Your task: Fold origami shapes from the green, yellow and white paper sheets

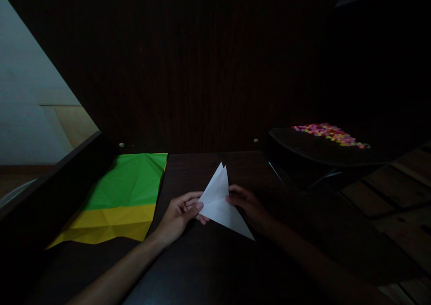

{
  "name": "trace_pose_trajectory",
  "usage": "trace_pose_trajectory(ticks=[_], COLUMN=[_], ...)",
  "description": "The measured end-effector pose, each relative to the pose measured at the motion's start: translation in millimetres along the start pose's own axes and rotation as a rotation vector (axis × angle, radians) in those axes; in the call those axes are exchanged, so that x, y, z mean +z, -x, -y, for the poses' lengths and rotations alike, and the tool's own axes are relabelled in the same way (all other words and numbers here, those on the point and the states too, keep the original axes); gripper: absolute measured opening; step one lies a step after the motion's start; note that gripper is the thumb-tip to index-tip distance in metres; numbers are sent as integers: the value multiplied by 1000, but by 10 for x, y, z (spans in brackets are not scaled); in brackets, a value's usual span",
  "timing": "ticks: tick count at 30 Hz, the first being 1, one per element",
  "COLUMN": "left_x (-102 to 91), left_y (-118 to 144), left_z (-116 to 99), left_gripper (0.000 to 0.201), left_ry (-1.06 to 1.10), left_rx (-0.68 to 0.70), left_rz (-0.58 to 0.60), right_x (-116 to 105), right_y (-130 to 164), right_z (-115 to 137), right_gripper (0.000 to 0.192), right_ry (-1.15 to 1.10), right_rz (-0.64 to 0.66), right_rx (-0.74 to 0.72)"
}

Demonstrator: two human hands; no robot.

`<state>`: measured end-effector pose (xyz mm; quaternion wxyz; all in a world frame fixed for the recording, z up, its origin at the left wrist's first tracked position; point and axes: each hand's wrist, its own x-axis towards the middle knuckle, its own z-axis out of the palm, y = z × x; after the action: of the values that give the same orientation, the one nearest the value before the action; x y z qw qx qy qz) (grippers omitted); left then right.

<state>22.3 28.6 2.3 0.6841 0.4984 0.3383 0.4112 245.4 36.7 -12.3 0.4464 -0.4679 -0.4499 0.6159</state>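
Note:
A folded sheet of white paper point(220, 202) is held up over the dark wooden surface, with two narrow points at its top and one long corner toward the lower right. My left hand point(186, 208) pinches its left edge, thumb on the near face and fingers behind. At the right edge, my right hand point(245, 202) grips the paper between thumb and fingers. Some fingertips are hidden behind the sheet. Left of my hands lie creased green paper point(129, 181) and yellow paper point(111, 224), partly overlapping.
A dark upright panel point(188, 71) closes off the back. Along the left runs a low dark side board point(50, 179). On the right, a dark curved piece point(316, 152) carries many small colourful bits point(330, 133). Wooden slats point(390, 188) show at the far right.

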Motion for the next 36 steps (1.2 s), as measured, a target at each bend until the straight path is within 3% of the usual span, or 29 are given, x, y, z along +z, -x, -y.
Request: trace_pose_trajectory(ticks=[10, 15, 19, 23, 28, 33, 36], left_x=[21, 17, 16, -16, -31, -27, -28], left_y=[10, 10, 26, 32, 12, -3, 4], left_z=[-60, -82, -67, -15, 2, 12, 22], left_gripper=[24, 19, 19, 18, 18, 31, 40], left_ry=[185, 194, 100, -81, -143, -32, 27], left_rx=[-72, -44, -25, -7, 44, 25, -27], left_rz=[-95, -104, -86, -94, -124, -210, -234], right_x=[15, -9, -29, -37, -42, -31, -24], right_y=[20, 26, 39, 42, 84, 128, 107], right_z=[74, 106, 141, 146, 127, 120, 87], right_gripper=[25, 20, 19, 21, 26, 56, 70], right_ry=[-162, -99, -30, -157, -215, -96, -42], right_rz=[0, 27, 61, 131, 216, 295, 268], right_rx=[93, 28, 14, 65, 92, 28, -41])
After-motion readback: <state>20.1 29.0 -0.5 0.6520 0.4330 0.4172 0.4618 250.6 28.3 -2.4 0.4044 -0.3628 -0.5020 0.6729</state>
